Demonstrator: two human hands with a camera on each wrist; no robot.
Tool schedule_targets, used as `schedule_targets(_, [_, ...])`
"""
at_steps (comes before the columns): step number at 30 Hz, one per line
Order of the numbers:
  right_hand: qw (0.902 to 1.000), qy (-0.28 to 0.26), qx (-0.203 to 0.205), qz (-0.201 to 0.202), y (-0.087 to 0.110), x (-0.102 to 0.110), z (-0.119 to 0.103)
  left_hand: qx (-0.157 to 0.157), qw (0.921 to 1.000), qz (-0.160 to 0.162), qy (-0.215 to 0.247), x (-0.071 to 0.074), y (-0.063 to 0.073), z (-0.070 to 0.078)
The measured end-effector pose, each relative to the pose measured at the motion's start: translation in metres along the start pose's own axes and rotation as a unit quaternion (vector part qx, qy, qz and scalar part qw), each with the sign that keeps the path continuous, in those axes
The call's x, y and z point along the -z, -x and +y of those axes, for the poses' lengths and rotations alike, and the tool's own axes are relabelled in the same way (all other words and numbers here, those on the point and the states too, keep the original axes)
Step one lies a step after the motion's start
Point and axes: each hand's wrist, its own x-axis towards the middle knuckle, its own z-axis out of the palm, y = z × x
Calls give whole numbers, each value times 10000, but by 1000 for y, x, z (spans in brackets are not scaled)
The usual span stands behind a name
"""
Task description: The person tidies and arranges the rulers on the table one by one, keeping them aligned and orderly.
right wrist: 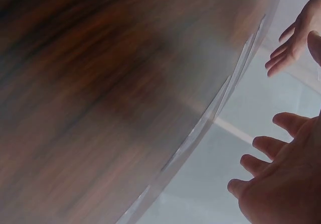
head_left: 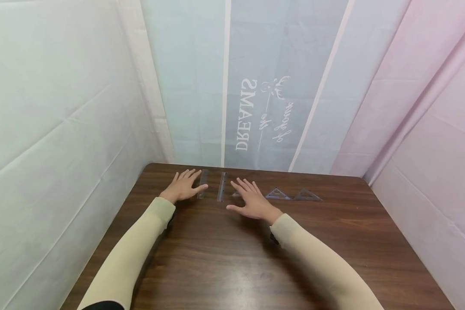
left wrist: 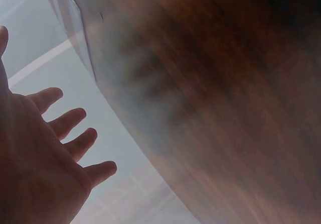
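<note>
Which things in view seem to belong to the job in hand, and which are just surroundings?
Likely part of the job:
left ruler, nearest the left hand
right ruler, between the hands
clear piece, partly hidden by the right hand
blue-tinged triangle
rightmost triangle

Just surroundings:
wooden table
printed backdrop
left wall covering

bench [head_left: 232, 258] dark wood-grain, smooth, semi-gloss with a soft glare patch, rulers [head_left: 222, 187] clear plastic, smooth, set squares [head_left: 277, 195] same see-through plastic, backdrop [head_left: 279, 47] matt printed cloth, side sheets [head_left: 58, 77] matt, creased fabric, sleeves [head_left: 129, 249] matt cloth
</note>
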Motion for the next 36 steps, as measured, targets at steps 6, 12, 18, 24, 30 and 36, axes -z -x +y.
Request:
schedule_targets(6, [9999,-120,71,-65,-12,-7,-10,-22,10000,38,-53,-5,-10,-2])
schedule_targets(12, [9995,-159,229,-128,-25,-19,-14,-102,9998,64,-128,-10,-22,-4])
schedule_targets(18, [9990,-339,82,-266,-37,-23,-25,-195,9997,117,-119,-13,-31,-4])
schedule_targets(24, [9984,-368,-209,-376,-47,-25,-39,-93,9998,57,189,-12,-37,-5])
schedule_targets(30, [9973,-673,-233,-196,-60,-32,-49,-25,9991,-11,422,-11,-44,-5])
schedule_targets(36, [9967,-716,-360,-129,-67,-38,-58,33,9996,-30,289,-14,-48,-5])
